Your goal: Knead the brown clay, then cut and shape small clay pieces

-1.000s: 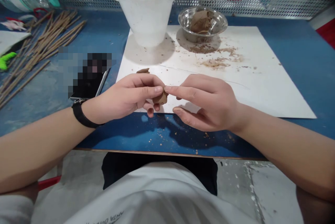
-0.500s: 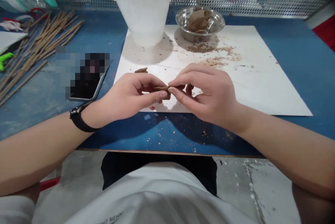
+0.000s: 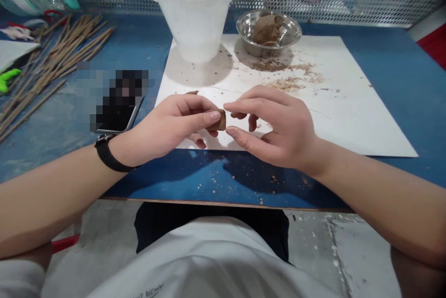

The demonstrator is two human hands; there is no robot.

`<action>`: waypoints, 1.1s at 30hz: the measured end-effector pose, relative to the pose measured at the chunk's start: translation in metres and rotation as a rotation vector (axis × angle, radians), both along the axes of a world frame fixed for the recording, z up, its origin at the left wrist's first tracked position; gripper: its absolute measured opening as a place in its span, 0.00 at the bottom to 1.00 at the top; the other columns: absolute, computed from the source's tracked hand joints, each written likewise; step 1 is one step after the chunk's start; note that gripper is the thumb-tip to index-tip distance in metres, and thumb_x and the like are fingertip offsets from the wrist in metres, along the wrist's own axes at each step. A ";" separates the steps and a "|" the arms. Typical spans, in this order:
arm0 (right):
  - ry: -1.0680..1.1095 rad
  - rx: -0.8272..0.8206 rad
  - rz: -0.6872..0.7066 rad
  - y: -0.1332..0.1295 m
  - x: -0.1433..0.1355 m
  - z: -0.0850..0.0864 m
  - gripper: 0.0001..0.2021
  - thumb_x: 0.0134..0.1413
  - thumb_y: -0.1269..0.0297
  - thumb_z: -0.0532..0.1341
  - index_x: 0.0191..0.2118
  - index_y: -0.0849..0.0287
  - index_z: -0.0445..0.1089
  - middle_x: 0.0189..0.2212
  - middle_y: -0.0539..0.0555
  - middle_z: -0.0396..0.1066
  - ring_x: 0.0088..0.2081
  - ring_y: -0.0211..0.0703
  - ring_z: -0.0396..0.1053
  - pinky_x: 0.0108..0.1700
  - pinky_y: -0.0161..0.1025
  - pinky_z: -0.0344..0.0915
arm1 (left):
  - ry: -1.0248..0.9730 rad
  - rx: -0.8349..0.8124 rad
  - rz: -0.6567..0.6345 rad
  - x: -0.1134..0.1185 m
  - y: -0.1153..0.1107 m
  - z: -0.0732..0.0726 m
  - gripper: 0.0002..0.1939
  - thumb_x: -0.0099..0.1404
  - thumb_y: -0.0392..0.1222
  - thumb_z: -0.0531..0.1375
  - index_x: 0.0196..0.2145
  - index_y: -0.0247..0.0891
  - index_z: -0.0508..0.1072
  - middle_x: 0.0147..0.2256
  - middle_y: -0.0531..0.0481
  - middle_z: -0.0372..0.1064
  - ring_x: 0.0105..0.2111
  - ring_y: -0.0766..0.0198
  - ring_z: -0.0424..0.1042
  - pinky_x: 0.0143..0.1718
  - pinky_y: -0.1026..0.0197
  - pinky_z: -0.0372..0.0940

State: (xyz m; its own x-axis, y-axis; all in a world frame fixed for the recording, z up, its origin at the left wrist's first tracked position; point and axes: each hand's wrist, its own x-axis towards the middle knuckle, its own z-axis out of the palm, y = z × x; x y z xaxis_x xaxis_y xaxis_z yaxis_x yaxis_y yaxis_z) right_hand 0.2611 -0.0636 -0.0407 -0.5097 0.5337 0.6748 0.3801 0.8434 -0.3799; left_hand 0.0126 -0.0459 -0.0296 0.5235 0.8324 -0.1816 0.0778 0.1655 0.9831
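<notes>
A small flattened piece of brown clay [image 3: 220, 124] is pinched between the thumb and fingers of my left hand [image 3: 184, 119], above the front part of a white board [image 3: 351, 117]. My left fingers cover part of it. Just to its right is my right hand [image 3: 275, 124], thumb and index finger apart, with nothing seen between them. Behind my left hand the tip of another brown clay piece [image 3: 193, 92] shows on the board. A larger lump of clay [image 3: 267, 29] sits in a steel bowl [image 3: 244, 40] at the back of the board.
A white bucket [image 3: 195, 22] stands at the back left of the board. Left of the board lie a phone [image 3: 118, 107], a bundle of thin sticks [image 3: 59, 52] and a plastic bottle [image 3: 38, 1]. Crumbs dot the blue table [image 3: 216, 182] near its front edge.
My right thumb and fingers have opened and come off the clay. My left hand has kept hold of it and turned it so a broader face shows.
</notes>
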 end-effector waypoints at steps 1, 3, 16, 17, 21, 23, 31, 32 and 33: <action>-0.004 -0.006 -0.001 0.000 0.000 0.000 0.10 0.72 0.62 0.65 0.53 0.55 0.79 0.43 0.55 0.81 0.42 0.43 0.80 0.44 0.41 0.80 | -0.008 0.006 -0.005 0.000 0.000 0.000 0.14 0.69 0.52 0.74 0.40 0.38 0.82 0.36 0.48 0.81 0.32 0.63 0.80 0.29 0.67 0.74; -0.016 -0.024 -0.010 0.000 0.000 -0.001 0.11 0.72 0.61 0.64 0.54 0.54 0.80 0.43 0.55 0.81 0.41 0.43 0.80 0.42 0.40 0.80 | -0.005 0.032 -0.010 0.000 -0.001 0.001 0.14 0.69 0.52 0.74 0.40 0.38 0.82 0.34 0.48 0.81 0.32 0.63 0.81 0.29 0.66 0.75; 0.049 -0.232 -0.114 -0.002 -0.005 0.006 0.05 0.70 0.65 0.67 0.40 0.52 0.82 0.33 0.51 0.82 0.32 0.40 0.76 0.30 0.38 0.70 | 0.214 0.285 0.064 0.010 -0.006 0.007 0.12 0.69 0.47 0.71 0.44 0.36 0.83 0.35 0.47 0.83 0.34 0.60 0.84 0.31 0.63 0.79; 0.059 -0.254 -0.119 -0.002 -0.005 0.006 0.05 0.69 0.65 0.67 0.40 0.52 0.82 0.34 0.51 0.82 0.32 0.40 0.76 0.30 0.37 0.71 | 0.215 0.283 0.068 0.009 -0.006 0.006 0.12 0.69 0.47 0.72 0.44 0.36 0.84 0.35 0.47 0.83 0.34 0.60 0.84 0.31 0.63 0.79; 0.056 -0.303 -0.135 -0.002 -0.006 0.006 0.06 0.70 0.63 0.67 0.39 0.52 0.82 0.33 0.52 0.82 0.33 0.41 0.76 0.31 0.38 0.71 | 0.202 0.277 0.060 0.010 -0.006 0.006 0.11 0.68 0.46 0.72 0.42 0.36 0.84 0.34 0.48 0.83 0.32 0.60 0.83 0.30 0.63 0.78; 0.046 -0.299 -0.142 -0.002 -0.006 0.005 0.08 0.70 0.62 0.67 0.38 0.52 0.82 0.33 0.52 0.82 0.33 0.41 0.76 0.31 0.39 0.70 | 0.193 0.262 0.060 0.010 -0.006 0.007 0.11 0.66 0.45 0.73 0.42 0.37 0.84 0.33 0.48 0.83 0.32 0.60 0.83 0.30 0.63 0.78; 0.104 -0.479 -0.172 0.001 -0.008 -0.001 0.10 0.67 0.56 0.70 0.44 0.56 0.83 0.37 0.55 0.83 0.37 0.45 0.79 0.33 0.38 0.74 | 0.203 0.218 0.068 0.007 -0.003 0.006 0.13 0.63 0.40 0.74 0.45 0.37 0.84 0.36 0.47 0.85 0.34 0.58 0.84 0.36 0.58 0.80; 0.109 -0.507 -0.161 0.002 -0.009 -0.002 0.10 0.66 0.56 0.70 0.45 0.57 0.84 0.38 0.55 0.84 0.38 0.45 0.79 0.34 0.38 0.74 | 0.221 0.244 0.074 0.007 -0.003 0.005 0.13 0.63 0.40 0.74 0.46 0.37 0.84 0.36 0.47 0.85 0.34 0.58 0.85 0.36 0.59 0.79; 0.114 -0.534 -0.150 0.002 -0.010 -0.003 0.10 0.67 0.57 0.69 0.44 0.57 0.84 0.39 0.55 0.84 0.38 0.45 0.80 0.35 0.37 0.75 | 0.244 0.272 0.083 0.007 -0.003 0.003 0.14 0.63 0.40 0.74 0.46 0.38 0.84 0.36 0.48 0.85 0.35 0.58 0.85 0.36 0.59 0.79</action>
